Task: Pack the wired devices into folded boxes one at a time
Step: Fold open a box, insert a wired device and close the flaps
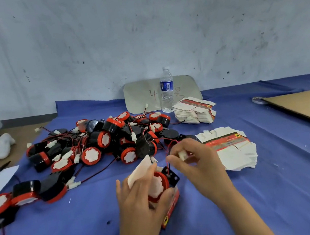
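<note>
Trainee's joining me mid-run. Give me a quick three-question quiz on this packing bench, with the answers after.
1. True or false: the right hand pinches a white connector on the wire of the device being packed.
2. Pick one. The device at the left hand is: A) sealed inside a closed box; B) sitting partly in the open box, flap up; C) lying loose on the blue cloth.
3. How many stacks of flat boxes lie to the right of the device pile?

Key: 1 true; 2 B; 3 two, one near the right hand and one by the water bottle.
</note>
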The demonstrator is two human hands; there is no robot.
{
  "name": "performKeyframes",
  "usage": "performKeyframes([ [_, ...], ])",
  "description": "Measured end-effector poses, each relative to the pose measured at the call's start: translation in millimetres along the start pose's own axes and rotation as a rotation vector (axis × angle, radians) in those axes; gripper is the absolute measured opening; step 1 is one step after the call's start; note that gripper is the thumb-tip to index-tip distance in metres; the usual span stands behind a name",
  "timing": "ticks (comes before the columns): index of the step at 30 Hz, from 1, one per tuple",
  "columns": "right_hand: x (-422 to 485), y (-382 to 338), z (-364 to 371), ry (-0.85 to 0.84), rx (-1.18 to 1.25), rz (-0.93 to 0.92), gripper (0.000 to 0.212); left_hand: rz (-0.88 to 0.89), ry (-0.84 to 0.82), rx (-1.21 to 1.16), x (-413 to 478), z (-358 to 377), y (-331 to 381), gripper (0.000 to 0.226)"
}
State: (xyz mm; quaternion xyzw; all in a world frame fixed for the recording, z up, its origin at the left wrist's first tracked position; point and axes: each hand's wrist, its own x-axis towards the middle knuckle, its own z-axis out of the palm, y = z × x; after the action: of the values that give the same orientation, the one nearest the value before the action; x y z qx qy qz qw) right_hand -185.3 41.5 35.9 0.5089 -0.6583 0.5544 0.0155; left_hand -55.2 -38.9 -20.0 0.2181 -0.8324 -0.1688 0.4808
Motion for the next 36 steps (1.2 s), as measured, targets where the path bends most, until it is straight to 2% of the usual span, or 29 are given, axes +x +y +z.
performKeyframes([
  [2, -3, -2, 7, -0.166, -0.169, -0.034, 0.005, -0.091, -0.034, -0.050, 0, -3, 1, 0.060],
  [5, -5, -7, 11, -0.329, -0.325, 0.041, 0.033, -0.173, -0.062, -0.110, -4, -6, 0, 0.060],
  [8, -5, -11, 11, -0.413, -0.453, 0.062, 0.041, -0.228, -0.151, -0.089, -10, 0, -6, 0.057],
  [15, -10, -17, 17, -0.570, -0.626, 0.058, 0.032, -0.201, -0.210, -0.022, -13, 9, -9, 0.055],
  [20, -13, -7, 27, -0.516, -0.680, 0.076, 0.020, -0.115, -0.244, -0.057, -12, 11, -8, 0.060],
  [22, -12, -1, 28, -0.482, -0.672, 0.084, 0.018, -0.045, -0.244, -0.082, -12, 12, -8, 0.073],
  [26, -10, 9, 33, -0.427, -0.678, 0.079, 0.029, 0.073, -0.222, -0.122, -12, 14, -13, 0.104],
  [30, -8, 15, 41, -0.375, -0.717, 0.037, 0.032, 0.066, -0.217, -0.141, -14, 14, -15, 0.120],
  [36, -6, 20, 37, -0.236, -0.589, 0.074, 0.013, -0.007, -0.152, -0.221, -15, 20, -19, 0.130],
])
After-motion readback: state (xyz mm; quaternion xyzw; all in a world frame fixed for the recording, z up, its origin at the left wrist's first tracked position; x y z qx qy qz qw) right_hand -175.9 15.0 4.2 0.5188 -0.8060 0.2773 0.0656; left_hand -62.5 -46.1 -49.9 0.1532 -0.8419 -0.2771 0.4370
